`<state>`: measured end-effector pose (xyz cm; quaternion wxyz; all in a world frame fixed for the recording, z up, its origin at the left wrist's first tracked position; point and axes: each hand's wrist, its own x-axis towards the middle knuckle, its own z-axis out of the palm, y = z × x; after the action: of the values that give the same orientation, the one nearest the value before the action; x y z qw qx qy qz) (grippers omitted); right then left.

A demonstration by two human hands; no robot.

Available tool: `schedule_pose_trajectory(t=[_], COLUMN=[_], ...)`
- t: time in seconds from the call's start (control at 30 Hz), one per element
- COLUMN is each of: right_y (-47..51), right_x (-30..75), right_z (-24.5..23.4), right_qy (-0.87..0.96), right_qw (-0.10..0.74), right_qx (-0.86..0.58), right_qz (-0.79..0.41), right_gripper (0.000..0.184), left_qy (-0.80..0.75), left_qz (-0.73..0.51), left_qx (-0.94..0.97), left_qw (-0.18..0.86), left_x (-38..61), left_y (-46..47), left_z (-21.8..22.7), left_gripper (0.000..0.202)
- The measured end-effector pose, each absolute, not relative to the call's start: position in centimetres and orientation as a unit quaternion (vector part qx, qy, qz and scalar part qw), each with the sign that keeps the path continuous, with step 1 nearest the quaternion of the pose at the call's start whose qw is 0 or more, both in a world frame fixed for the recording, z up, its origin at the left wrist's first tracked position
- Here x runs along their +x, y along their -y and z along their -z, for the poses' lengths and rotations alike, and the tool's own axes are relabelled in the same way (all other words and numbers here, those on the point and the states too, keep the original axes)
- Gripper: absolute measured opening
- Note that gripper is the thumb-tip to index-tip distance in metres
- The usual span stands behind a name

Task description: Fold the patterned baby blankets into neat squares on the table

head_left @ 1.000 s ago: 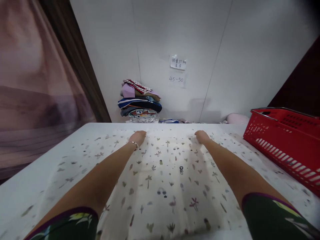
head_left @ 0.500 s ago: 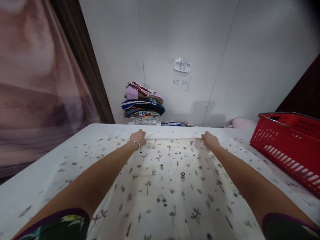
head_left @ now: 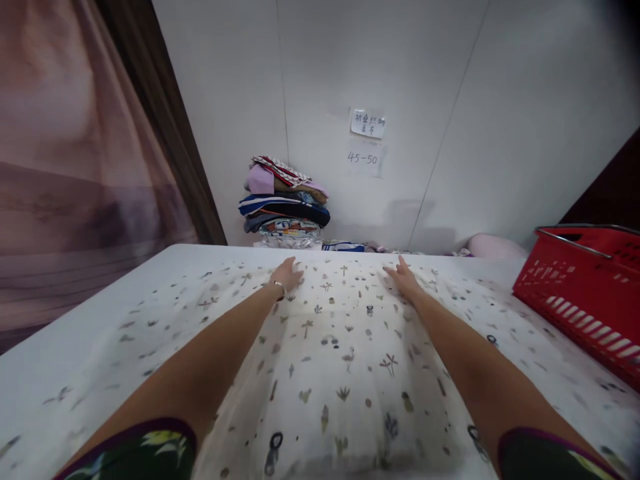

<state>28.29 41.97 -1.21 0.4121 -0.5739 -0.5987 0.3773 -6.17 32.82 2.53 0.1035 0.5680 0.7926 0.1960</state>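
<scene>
A thin white cloth printed with palm trees, flamingos and small leaves is spread over the white table, and its near part runs down toward me. Both arms reach out across it to its far side. My left hand, with a bracelet at the wrist, rests on the cloth near the far edge, fingers apart. Level with it on the right, my right hand touches the cloth with its fingers spread. Between the two hands the fabric lies fairly flat, with soft creases nearer me.
A red plastic basket with a metal handle stands at the right. Behind the white table, folded clothes are stacked against the wall. Handwritten paper signs hang above. A pink curtain hangs at the left.
Both hands have let go of the cloth's folded edge and opened. The printed fabric between them has shifted away from me and now lies flatter at the far side.
</scene>
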Motion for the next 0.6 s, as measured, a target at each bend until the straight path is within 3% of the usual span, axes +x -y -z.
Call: schedule_pose_trajectory(t=[0.17,0.27,0.43,0.6], right_y=[-35.7,-29.9,-20.6,-14.6], right_x=[29.6,31.6,40.8,54.7], right_z=[-0.6,-1.2,0.6,1.1], right_qy=[0.760,0.809,0.763,0.560], right_qw=[0.220,0.168,0.261,0.370], right_qx=[-0.565,-0.516,-0.547,-0.729], right_qz=[-0.234,-0.227,-0.226,-0.132], right_gripper=[0.036,0.035,0.030,0.028], left_qy=[-0.701,-0.656,-0.618,-0.597], left_qz=[-0.123,-0.088,-0.098,-0.123], left_qx=[0.697,0.748,0.779,0.793], left_qw=[0.085,0.061,0.035,-0.001], left_x=[-5.9,-6.5,-7.7,-9.9], left_y=[-24.8,-18.5,-6.1,3.3], left_z=[-2.7,-3.8,-4.0,1.6], left_gripper=[0.049,0.047,0.047,0.073])
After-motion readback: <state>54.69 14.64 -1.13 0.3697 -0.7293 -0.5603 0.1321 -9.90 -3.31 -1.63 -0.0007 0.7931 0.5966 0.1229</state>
